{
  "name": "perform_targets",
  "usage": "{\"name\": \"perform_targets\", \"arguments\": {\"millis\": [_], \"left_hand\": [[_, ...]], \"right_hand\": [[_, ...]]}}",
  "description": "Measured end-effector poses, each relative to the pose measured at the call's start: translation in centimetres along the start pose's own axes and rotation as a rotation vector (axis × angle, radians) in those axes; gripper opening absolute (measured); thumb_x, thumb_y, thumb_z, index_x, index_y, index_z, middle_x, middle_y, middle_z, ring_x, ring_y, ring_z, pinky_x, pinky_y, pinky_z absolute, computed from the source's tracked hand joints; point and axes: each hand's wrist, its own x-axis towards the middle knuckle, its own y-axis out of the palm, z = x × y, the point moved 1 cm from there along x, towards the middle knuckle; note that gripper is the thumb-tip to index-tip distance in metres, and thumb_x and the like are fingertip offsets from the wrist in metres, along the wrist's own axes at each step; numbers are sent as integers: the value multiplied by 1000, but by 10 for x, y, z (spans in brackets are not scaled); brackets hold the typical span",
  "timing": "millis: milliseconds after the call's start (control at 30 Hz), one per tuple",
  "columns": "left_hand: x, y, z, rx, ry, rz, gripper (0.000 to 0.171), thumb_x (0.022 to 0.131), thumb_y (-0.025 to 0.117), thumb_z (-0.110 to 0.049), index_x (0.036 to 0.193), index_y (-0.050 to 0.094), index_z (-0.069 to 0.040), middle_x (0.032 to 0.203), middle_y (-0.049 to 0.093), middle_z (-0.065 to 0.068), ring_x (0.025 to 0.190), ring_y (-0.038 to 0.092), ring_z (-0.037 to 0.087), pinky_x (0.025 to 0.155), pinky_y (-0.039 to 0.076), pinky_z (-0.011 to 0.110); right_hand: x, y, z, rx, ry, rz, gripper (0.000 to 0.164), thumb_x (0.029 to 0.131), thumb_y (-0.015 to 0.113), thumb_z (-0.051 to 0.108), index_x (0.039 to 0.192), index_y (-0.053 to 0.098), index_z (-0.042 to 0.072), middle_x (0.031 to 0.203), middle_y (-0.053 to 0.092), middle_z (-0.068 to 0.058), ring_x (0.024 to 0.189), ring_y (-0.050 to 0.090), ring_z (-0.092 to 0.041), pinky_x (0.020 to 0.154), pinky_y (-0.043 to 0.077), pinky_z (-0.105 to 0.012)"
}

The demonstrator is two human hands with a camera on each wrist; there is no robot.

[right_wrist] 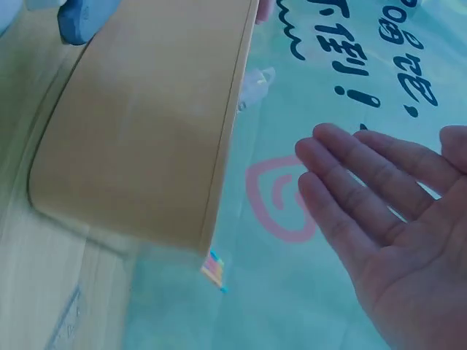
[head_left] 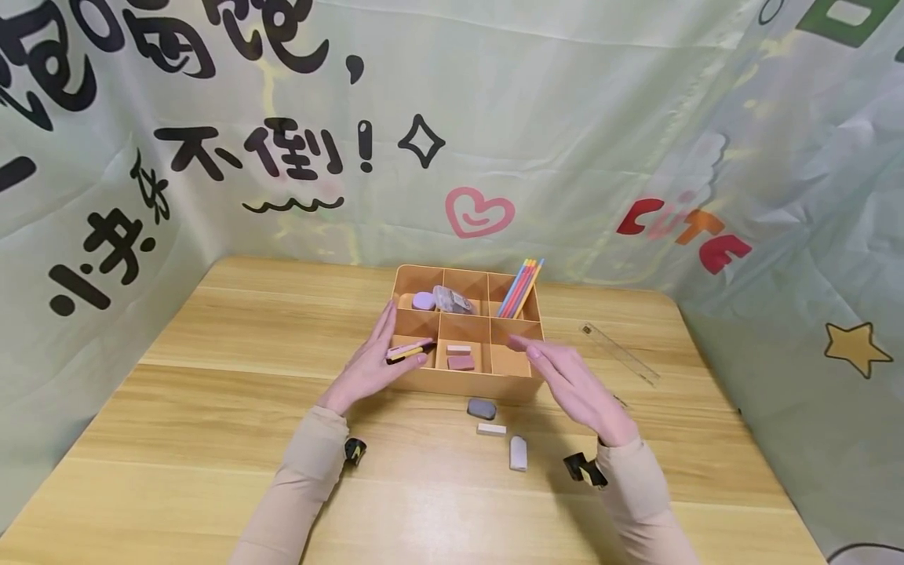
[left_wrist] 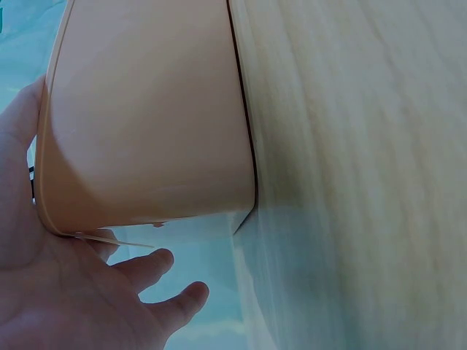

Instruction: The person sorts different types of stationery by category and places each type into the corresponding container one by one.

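Note:
An orange-tan divided organizer box (head_left: 466, 383) stands on the table. My left hand (head_left: 373, 353) rests at its front left corner with fingers extended along the left side; in the left wrist view, the box's corner lies between thumb and fingers (left_wrist: 149, 266). My right hand (head_left: 575, 384) holds nothing, its fingers straight and side by side above the front right compartment. Pens (head_left: 410, 351) lie in the front left compartment, and pink block-shaped erasers (head_left: 461, 362) in the front middle one. Colored pencils (head_left: 521, 289) lean in the back right compartment.
In the back compartments are a purple round item (head_left: 424, 300) and a clear packet (head_left: 452, 300). Before the box lie a grey eraser (head_left: 482, 409), a small white block (head_left: 491, 429) and a pale eraser (head_left: 519, 453). A clear ruler (head_left: 621, 355) lies right. Printed cloth (head_left: 565, 157) hangs behind.

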Motion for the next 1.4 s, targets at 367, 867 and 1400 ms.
{"name": "perform_targets", "arguments": {"millis": [367, 867, 1400], "left_hand": [[1, 1, 1, -2, 3, -2, 108, 91, 65, -59, 160, -13, -31, 170, -16, -10, 156, 16, 38, 124, 21, 63], [1, 1, 1, 1, 8, -6, 109, 91, 65, -58, 163, -9, -21, 170, -16, -8, 156, 16, 39, 124, 20, 63], [0, 0, -2, -3, 2, 6, 109, 92, 65, -57, 162, -11, -23, 170, -17, -9, 156, 16, 39, 124, 19, 63]], "right_hand": [[-20, -2, -9, -163, -90, 163, 3, 95, 70, 25, 94, 72, 22, 97, 70, 15, 95, 66, -8, 87, 55, -33], [-25, 17, -9, -193, 129, 442, 27, 74, 86, 29, 82, 64, 16, 95, 57, 8, 87, 52, -11, 78, 47, -24], [-26, 36, -12, -213, 186, 477, 31, 67, 90, 21, 75, 60, 16, 92, 49, 7, 79, 46, -7, 69, 43, -19]]}}
